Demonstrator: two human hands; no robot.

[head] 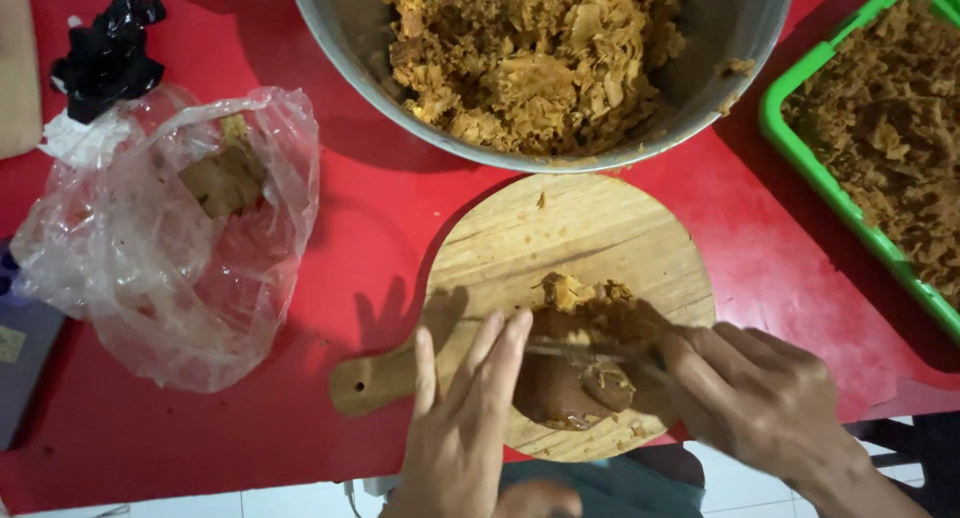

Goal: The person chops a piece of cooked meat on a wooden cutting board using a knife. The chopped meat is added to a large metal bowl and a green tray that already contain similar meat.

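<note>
A round wooden cutting board (590, 233) with a short handle lies on the red table. On it sits a brown lump of food (560, 388), partly shredded at its far side. My left hand (465, 428) rests flat on the board's left part, fingertips touching the lump. My right hand (755, 398) grips a knife (585, 350) whose blade lies across the lump, pointing left.
A large metal bowl (740, 28) of shredded brown food stands behind the board. A green tray (815, 173) of the same shreds is at the right. A crumpled clear plastic bag (180, 248) with a brown piece lies left, a black bag (105, 58) behind it.
</note>
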